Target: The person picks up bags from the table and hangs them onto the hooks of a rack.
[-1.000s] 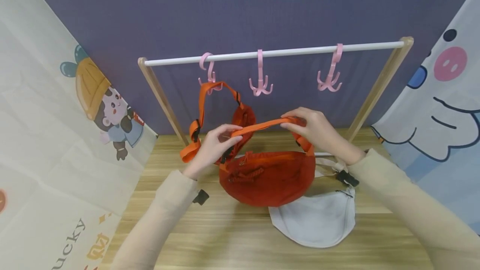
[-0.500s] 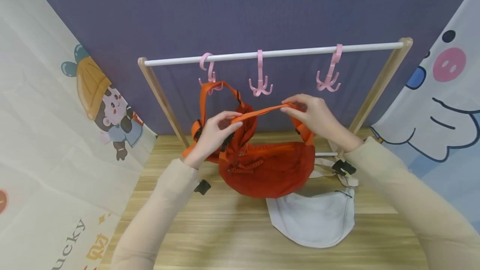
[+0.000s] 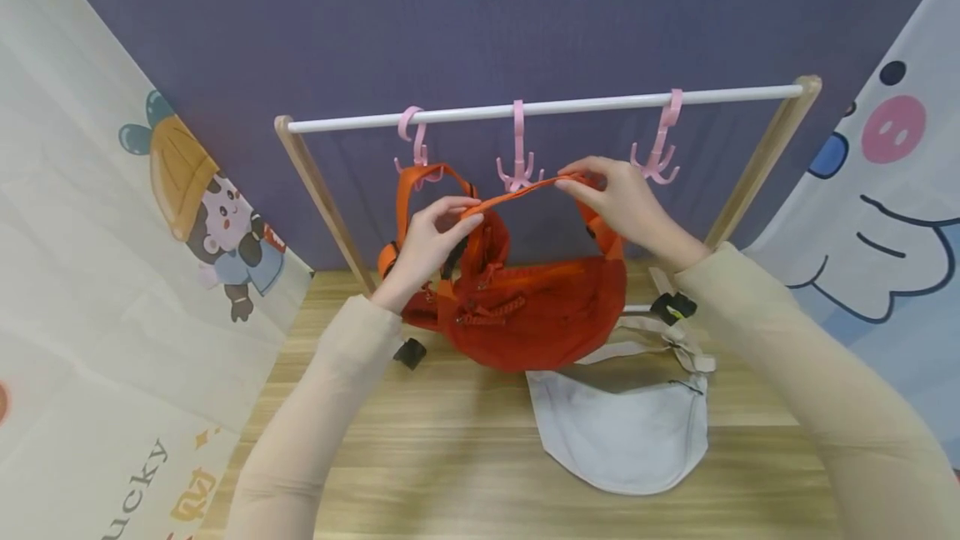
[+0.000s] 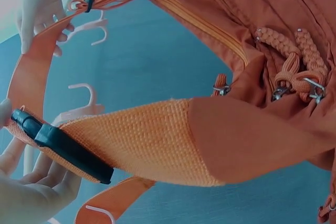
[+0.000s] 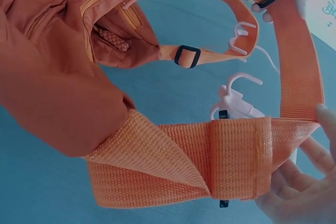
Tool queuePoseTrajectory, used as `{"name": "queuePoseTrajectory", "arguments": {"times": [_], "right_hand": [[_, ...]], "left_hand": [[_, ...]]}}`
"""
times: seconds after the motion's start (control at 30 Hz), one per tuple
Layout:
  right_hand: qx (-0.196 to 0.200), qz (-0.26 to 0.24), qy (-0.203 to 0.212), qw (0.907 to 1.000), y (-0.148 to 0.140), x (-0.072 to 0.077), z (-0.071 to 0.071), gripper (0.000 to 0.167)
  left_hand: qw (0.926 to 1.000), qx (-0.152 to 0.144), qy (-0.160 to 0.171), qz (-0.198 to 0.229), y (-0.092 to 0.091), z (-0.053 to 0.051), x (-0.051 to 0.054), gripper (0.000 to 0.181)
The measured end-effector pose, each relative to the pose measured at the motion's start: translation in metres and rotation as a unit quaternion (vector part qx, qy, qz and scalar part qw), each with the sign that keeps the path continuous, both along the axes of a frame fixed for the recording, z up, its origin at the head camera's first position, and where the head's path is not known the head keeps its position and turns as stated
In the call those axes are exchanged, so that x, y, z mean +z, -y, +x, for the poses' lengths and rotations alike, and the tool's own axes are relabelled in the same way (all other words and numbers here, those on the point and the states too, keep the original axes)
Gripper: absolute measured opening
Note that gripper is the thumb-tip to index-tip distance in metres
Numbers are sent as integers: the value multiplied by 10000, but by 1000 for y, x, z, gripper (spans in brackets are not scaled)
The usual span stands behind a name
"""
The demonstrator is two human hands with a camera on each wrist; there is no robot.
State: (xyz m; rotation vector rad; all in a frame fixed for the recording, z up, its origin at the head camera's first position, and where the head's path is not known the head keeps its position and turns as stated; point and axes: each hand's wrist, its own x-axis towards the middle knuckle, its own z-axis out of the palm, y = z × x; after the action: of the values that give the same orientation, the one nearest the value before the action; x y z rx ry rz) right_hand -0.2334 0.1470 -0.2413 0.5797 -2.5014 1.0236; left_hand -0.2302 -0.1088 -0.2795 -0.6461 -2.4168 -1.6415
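Note:
A red-orange waist bag [image 3: 536,315] hangs in the air below both hands, its orange strap [image 3: 517,192] stretched between them. My left hand [image 3: 423,252] pinches the strap near a black buckle [image 4: 68,145], which shows in the left wrist view. The strap's other end is gripped by my right hand [image 3: 622,202] between thumb and fingers. Just behind the strap is the middle pink hook [image 3: 517,161], close to its raised edge. Another red-orange bag [image 3: 420,307] hangs by its strap from the left pink hook [image 3: 411,148], partly hidden by my left hand and the held bag.
A white rail [image 3: 585,105] on wooden posts [image 3: 765,165] carries the hooks. The right pink hook [image 3: 657,144] is beside my right hand. On the wooden tabletop [image 3: 420,473] lies a white waist bag [image 3: 626,432] with a loose strap and black buckle [image 3: 672,307].
Both hands have risen with the strap, lifting the bag up and away toward the middle hook. The white bag stays on the table.

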Motion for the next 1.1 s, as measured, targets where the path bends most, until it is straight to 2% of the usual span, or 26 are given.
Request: {"name": "queuePoseTrajectory", "arguments": {"times": [0.2, 0.47, 0.77, 1.1], "right_hand": [[-156, 36, -8, 9999, 4, 5, -9, 31], [-271, 46, 100, 9996, 7, 7, -20, 33], [-311, 0, 279, 9991, 10, 9, -32, 35], [-331, -29, 381, 9987, 13, 5, -45, 35]], "left_hand": [[9995, 233, 69, 178, -3, -6, 3, 34], [9971, 498, -28, 570, -9, -13, 6, 31], [9968, 670, -150, 417, -11, -25, 7, 29], [9955, 813, -7, 486, -13, -34, 6, 30]]}}
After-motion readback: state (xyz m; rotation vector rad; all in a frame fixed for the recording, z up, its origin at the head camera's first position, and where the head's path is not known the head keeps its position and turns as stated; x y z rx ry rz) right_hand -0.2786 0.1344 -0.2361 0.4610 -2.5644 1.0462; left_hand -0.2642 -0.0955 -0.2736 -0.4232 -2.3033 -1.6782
